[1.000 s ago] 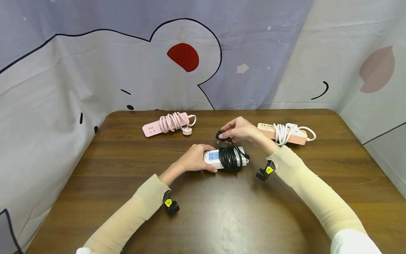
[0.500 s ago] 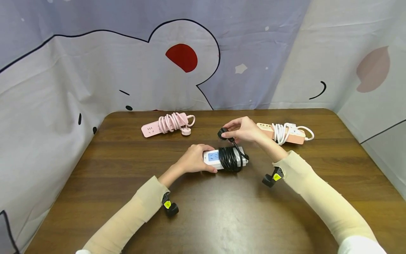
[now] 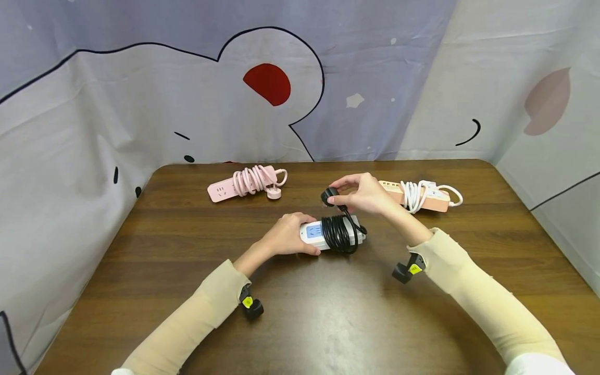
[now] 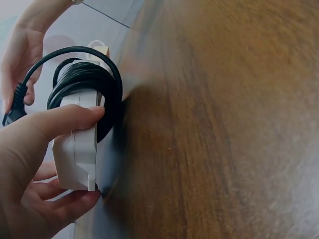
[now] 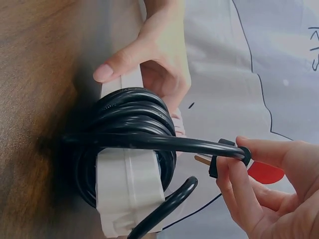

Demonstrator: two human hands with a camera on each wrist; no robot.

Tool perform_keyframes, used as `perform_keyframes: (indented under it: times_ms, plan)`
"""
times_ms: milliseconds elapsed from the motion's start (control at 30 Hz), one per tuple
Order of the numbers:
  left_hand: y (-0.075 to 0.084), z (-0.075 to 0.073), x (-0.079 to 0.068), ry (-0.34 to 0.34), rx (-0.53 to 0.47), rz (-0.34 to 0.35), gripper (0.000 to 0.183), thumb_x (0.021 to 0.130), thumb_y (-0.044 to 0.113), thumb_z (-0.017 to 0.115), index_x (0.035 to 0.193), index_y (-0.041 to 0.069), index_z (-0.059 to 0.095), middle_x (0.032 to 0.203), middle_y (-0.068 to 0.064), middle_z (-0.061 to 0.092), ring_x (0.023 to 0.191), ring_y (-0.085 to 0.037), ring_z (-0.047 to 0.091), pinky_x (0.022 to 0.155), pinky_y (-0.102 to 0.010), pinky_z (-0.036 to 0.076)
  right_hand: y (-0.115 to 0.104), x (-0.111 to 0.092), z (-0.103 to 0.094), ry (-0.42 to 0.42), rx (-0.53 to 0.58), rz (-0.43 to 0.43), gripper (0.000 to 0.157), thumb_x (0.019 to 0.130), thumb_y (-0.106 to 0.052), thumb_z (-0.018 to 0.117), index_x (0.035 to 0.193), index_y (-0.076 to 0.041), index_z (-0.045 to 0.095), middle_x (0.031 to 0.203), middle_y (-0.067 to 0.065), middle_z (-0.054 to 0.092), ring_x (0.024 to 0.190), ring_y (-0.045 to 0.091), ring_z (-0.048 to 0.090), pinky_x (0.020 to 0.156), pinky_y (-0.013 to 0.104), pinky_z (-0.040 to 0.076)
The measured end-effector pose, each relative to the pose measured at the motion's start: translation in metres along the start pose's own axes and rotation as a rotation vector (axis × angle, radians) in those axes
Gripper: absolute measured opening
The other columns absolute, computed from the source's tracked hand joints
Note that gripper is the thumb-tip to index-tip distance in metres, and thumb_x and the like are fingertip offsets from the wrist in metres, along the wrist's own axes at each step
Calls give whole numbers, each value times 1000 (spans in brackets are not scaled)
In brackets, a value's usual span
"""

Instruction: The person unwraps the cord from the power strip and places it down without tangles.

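Note:
A white power strip (image 3: pixel 313 237) with a blue socket panel lies mid-table, its black cord (image 3: pixel 336 234) coiled round the body. My left hand (image 3: pixel 287 235) grips the strip's left end, the thumb along the near side and the fingers round the far side. Above the coil, my right hand (image 3: pixel 367 194) pinches the black plug (image 3: pixel 329 196) between thumb and fingers. In the right wrist view a metal prong shows on the plug (image 5: pixel 219 158), and a stretch of cord runs from it back to the coil. The strip's underside is hidden.
A pink power strip (image 3: pixel 222 191) wrapped in its pink cord lies at the back left of the wooden table (image 3: pixel 300 312). At the back right, partly behind my right hand, is an orange power strip (image 3: pixel 437 202) with a white cord. A printed curtain (image 3: pixel 187 104) hangs behind.
My right hand has shifted slightly right with the plug and its wrist has swung right and nearer. The plug has turned in the fingers. My left hand keeps its hold on the strip.

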State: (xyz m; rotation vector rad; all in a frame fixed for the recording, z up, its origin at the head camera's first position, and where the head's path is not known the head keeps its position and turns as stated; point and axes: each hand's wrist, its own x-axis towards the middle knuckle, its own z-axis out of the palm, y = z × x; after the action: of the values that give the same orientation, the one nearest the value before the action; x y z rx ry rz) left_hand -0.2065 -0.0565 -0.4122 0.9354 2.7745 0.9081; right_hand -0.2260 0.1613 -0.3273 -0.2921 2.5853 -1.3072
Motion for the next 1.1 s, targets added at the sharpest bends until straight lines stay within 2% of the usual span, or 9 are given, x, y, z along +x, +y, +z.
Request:
perform_keyframes:
  times_ms: [200,333,600,833,1100]
  plan:
    - [0,3,1,-22,28,4,72,60,36,87,119,2,64,107,-8,69,92,-19,61,83,-34,46,1,-1,-1,7,0,-4,40,81,-26,76,117,-11,67,113,12,68,78,15,66,66,39,57]
    - [0,5,2,-17,40,20,70,59,37,87,116,3,65,103,-6,70,89,-17,62,83,-34,47,2,-2,-2,8,7,-8,41,80,-26,77,117,-10,67,113,13,68,71,13,65,64,39,57]
    - [1,5,0,50,26,11,69,54,38,89,111,5,69,97,-4,71,81,-14,62,72,-27,48,2,-8,-5,4,38,-17,42,82,-23,75,120,-9,65,118,14,66,78,12,66,62,33,56]
    - [1,2,-2,94,26,-17,70,51,40,89,110,7,70,96,-3,71,80,-14,61,70,-27,48,6,-14,-9,-5,108,-25,46,83,-21,74,125,-6,61,124,17,63,83,11,69,71,39,57]
    - [3,-1,-6,155,39,-16,70,51,39,90,112,11,70,96,-3,71,85,-18,61,75,-33,48,8,-24,-14,17,169,-43,45,84,-19,73,125,-6,60,126,17,60,89,16,71,71,39,58]
